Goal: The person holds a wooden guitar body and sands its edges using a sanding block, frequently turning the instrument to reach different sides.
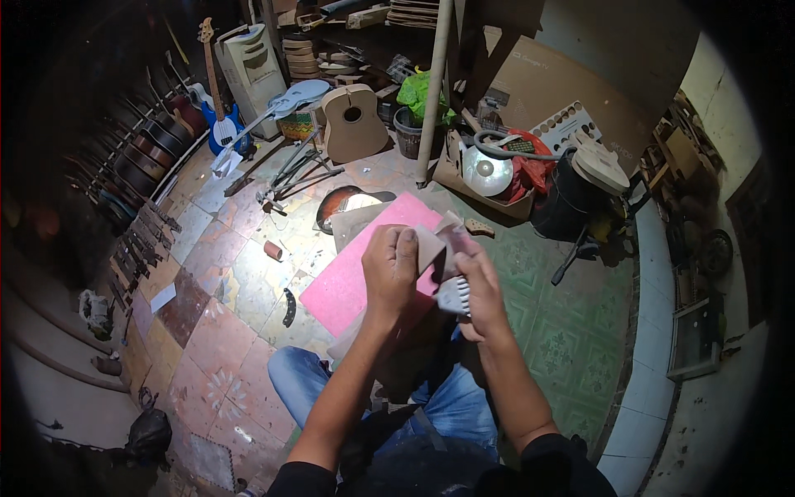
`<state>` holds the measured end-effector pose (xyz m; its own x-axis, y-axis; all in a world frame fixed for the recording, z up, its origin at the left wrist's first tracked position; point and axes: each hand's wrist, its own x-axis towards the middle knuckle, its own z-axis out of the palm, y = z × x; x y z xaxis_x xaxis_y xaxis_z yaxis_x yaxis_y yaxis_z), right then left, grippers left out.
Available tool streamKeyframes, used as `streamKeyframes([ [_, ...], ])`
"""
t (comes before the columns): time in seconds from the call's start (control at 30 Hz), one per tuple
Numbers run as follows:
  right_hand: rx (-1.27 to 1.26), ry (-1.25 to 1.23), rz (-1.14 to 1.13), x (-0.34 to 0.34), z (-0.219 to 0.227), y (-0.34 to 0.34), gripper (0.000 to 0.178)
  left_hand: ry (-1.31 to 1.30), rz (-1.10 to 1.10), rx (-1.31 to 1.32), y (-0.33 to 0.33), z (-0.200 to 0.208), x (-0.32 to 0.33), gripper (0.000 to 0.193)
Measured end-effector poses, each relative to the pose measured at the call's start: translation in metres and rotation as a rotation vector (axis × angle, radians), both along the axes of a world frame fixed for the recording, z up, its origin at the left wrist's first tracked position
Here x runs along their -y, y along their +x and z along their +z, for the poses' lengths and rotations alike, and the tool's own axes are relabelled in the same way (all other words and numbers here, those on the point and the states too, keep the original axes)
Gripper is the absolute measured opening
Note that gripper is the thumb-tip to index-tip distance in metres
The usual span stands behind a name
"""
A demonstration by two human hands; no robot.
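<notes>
I sit above a pink foam mat (352, 286) on the tiled floor. My left hand (389, 265) pinches a piece of brownish sandpaper (429, 247) held up in front of me. My right hand (480, 286) grips a small grey part with a row of slots (454, 294) and presses against the paper. Both hands meet over the mat's right edge. A dark wooden instrument body (414, 352) rests on my lap, mostly hidden under my forearms.
A sunburst guitar body (339, 203) lies beyond the mat. An unfinished acoustic guitar (352, 120) and a blue bass (222, 124) stand at the back, guitars line the left wall. A pole (432, 91), cardboard box (489, 178) and black bin (563, 203) sit right.
</notes>
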<state>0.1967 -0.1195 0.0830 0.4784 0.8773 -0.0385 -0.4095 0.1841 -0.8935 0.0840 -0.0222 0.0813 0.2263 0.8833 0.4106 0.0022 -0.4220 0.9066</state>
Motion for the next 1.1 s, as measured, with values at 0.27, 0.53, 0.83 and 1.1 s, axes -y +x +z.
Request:
streamKeyframes([
  [0.27,-0.105,-0.042,0.022,-0.008,-0.021,-0.02,0.019,0.144,0.049,0.043,-0.011,-0.008,-0.002,0.039],
  [0.53,-0.018,-0.015,-0.02,-0.011,-0.028,-0.023,0.017,0.064,0.022,0.053,-0.012,-0.012,0.001,0.04],
  [0.83,-0.052,-0.14,0.058,-0.004,-0.019,-0.014,0.02,0.136,0.007,0.058,-0.014,-0.013,0.002,0.04],
  [1.1,-0.108,-0.181,0.123,0.0,-0.01,-0.011,0.024,0.103,0.019,0.067,-0.015,-0.011,0.001,0.039],
])
